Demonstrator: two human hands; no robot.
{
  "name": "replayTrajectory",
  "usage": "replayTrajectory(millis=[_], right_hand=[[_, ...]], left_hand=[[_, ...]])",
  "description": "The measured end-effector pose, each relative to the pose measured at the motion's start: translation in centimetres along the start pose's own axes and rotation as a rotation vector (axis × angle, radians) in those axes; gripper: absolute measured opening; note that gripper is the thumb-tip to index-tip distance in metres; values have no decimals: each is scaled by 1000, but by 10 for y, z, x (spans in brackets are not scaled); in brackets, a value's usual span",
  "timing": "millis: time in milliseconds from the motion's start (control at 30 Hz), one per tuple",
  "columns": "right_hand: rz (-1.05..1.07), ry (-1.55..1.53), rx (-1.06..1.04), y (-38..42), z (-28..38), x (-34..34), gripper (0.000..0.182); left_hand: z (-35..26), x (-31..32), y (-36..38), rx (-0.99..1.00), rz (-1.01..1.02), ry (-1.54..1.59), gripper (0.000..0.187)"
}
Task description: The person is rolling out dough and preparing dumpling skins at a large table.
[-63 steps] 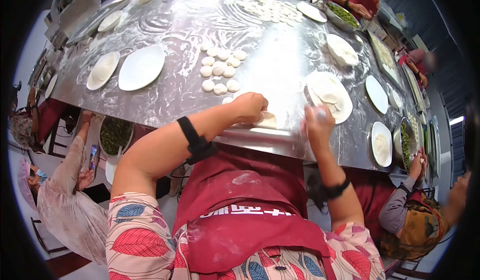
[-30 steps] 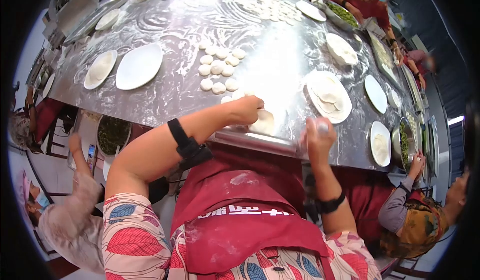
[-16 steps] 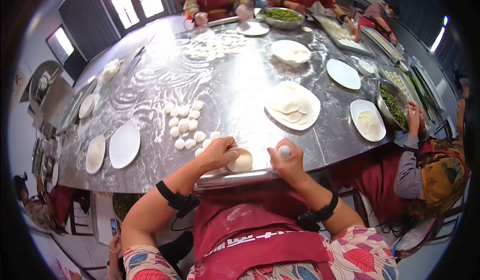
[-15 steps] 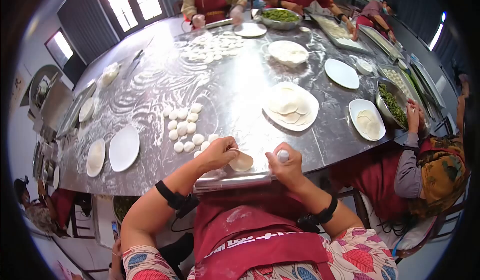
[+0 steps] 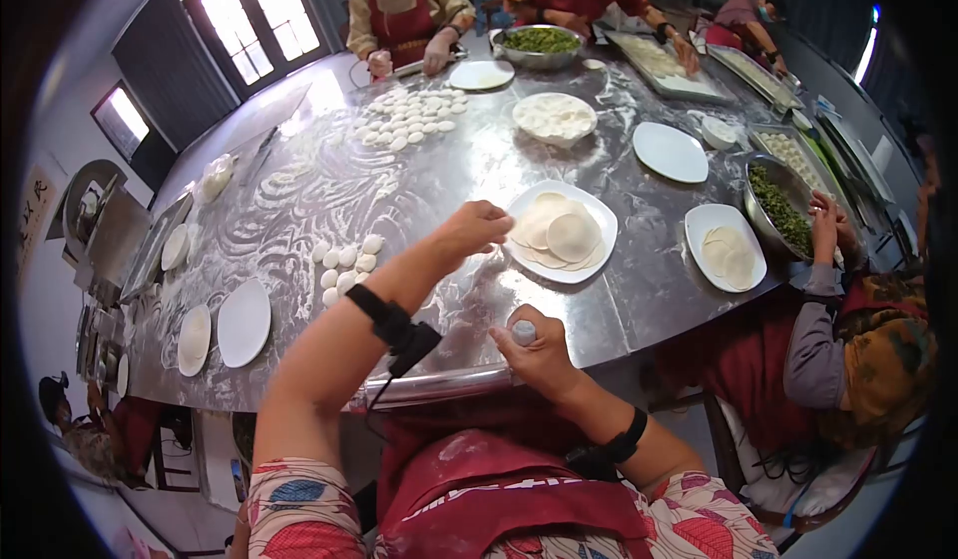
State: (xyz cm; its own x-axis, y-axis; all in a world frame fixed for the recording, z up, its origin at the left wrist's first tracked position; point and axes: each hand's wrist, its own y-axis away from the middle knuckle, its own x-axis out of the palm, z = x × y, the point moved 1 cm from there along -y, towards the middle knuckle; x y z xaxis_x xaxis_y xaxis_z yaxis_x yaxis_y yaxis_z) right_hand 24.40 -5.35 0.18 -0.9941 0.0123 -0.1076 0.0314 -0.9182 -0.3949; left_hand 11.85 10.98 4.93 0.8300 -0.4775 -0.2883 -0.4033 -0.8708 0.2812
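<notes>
holds the bare left hand (image 5: pixel 476 230) out over the floured silver metal bench (image 5: pixel 649 289), well in from the near edge, with a stack of thin, round, cream-coloured dough sheets (image 5: pixel 561 232) just to the right of its fingertips. rests, as a stack, on a glossy white, rounded-square plate (image 5: pixel 571 277), farther from the near edge than the right hand (image 5: pixel 539 354) and closer to the left; being round, offers no long axis, though topped by one sheet set towards the plate's right side. curls the left fingers loosely, with nothing seen between them; cannot tell whether touching the plate's rim. clamps the right hand in a fist around a pale grey, rounded stick (image 5: pixel 523 332), over the near edge; shows only the blunt end, so hides the full length and exact slant. slants the left forearm (image 5: pixel 334 349) in across the near edge, up and rightwards, beside a cluster of small white dough balls (image 5: pixel 347 257); bends the right arm in from the right.
</notes>
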Motion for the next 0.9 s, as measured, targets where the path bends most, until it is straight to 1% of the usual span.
replayTrajectory(millis=[33,100,133,200,267,300,333,400,433,533,567,667,767,867,900], right_hand=[[-7,-3,-4,0,-2,1,20],[-7,-15,-10,-2,-6,2,22],[-3,4,-65,-4,-7,2,19],[-17,12,-10,-5,-12,4,24],[-26,-42,35,-7,-7,7,22],[-24,-44,20,-8,-6,8,22],[-29,-40,2,-8,-5,7,22],[-14,-97,66,-6,-5,7,21],[-20,-103,46,-6,-7,7,21],[-43,-123,122,-3,-4,8,21],[-44,-112,144,-2,0,8,22],[-33,-100,108,0,2,8,21],[-36,-100,108,2,5,9,21],[-42,-39,74,1,3,9,20],[-30,-49,106,-2,4,10,20]], left_hand=[[6,-13,11,-26,-46,-41,37],[30,-46,35,3,-141,-218,30],[29,-59,57,-16,-201,-278,25],[47,-85,93,-103,-281,-241,19],[58,-98,133,-181,-349,-253,16],[70,-105,147,-236,-351,-313,13],[78,-104,162,-285,-325,-382,12],[87,-98,182,-362,-252,-524,11],[98,-96,184,-254,-286,-748,17],[108,-76,184,-258,-417,-971,27],[113,-74,181,-258,-429,-920,34],[116,-61,179,-70,-488,-874,33],[108,-55,176,-75,-385,-843,33],[104,-44,166,22,-288,-546,32],[107,-39,155,53,-260,-415,30]])
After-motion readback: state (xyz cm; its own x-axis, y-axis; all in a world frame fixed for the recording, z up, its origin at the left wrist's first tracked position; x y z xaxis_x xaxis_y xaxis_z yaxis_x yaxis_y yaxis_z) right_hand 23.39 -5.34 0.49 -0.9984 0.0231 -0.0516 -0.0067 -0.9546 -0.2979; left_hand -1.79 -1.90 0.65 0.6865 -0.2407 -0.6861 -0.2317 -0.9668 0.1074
